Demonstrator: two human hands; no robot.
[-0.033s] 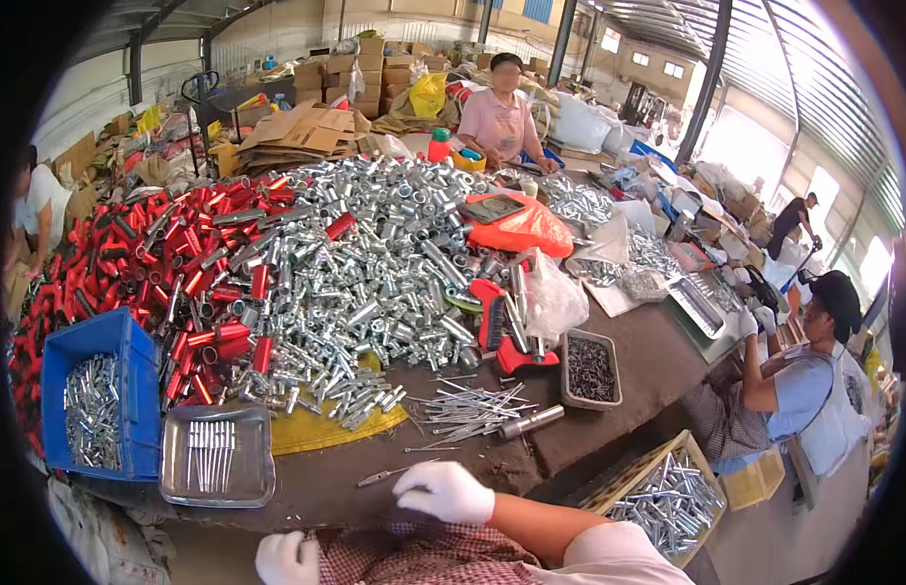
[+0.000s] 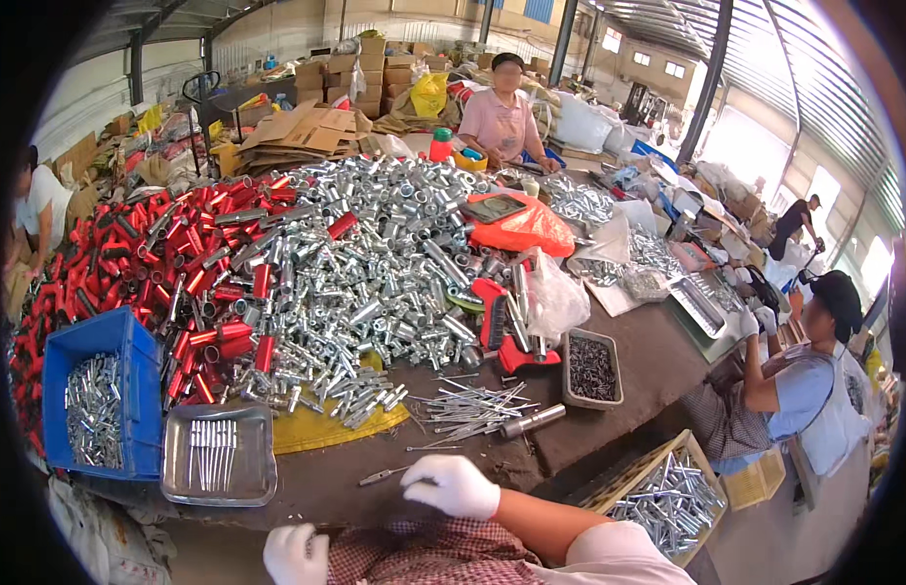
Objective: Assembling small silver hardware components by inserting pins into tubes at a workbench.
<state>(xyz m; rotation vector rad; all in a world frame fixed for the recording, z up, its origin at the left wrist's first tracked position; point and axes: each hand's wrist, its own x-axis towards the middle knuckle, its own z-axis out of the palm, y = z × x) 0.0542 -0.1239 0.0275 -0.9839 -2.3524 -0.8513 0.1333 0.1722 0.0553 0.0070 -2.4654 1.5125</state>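
Observation:
My left hand (image 2: 297,554), in a white glove, is low in the view by the checked apron (image 2: 424,556). Its fingers are curled, and nothing shows in them. My right hand (image 2: 455,486), gloved too, hovers at the table's near edge with fingers bent inward and no object visible in them. Just left of its fingertips lies a slim metal rod with a thicker end (image 2: 383,476). Beyond are a spread of thin metal rods (image 2: 477,409) and a thick metal tube (image 2: 533,420). A steel tray (image 2: 268,478) holding several thin rods with thick ends lies to the left.
A heap of silvery metal sleeves (image 2: 365,263) and red tubes (image 2: 199,239) covers much of the table. A blue bin (image 2: 141,390) stands left; a tray of dark screws (image 2: 591,369) and a crate of metal tubes (image 2: 701,444) are right. Co-workers sit across and at right.
Both my hands have shifted slightly to the right and a little upward in the view. The parts on the table lie as before.

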